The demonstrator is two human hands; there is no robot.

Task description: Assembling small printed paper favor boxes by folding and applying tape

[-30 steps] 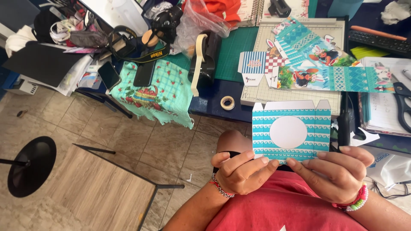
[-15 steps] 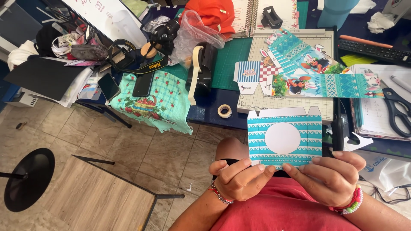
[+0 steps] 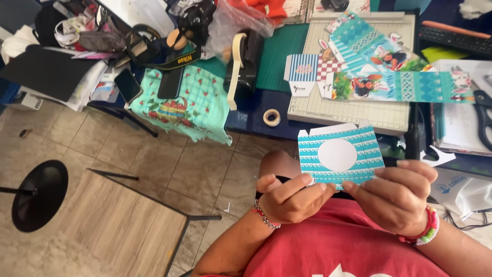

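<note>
I hold a flat turquoise-and-white striped paper box cutout (image 3: 339,154) with a white circle in its middle, upright in front of my chest. My left hand (image 3: 289,197) pinches its lower left edge between thumb and fingers. My right hand (image 3: 397,195) grips its lower right edge; a beaded bracelet sits on that wrist. Both hands hover over my lap, just short of the table's front edge.
More printed turquoise paper cutouts (image 3: 379,66) lie on a cutting board (image 3: 353,115) on the table. A roll of tape (image 3: 271,117), a tape dispenser (image 3: 243,61), a turquoise cloth (image 3: 192,110), scissors (image 3: 482,115) and a phone (image 3: 128,86) are nearby. A wooden stool (image 3: 92,225) stands on the tiled floor at left.
The cutout has shifted slightly left and down in view as my head moved; my fingers keep the same pinch on its lower edge.
</note>
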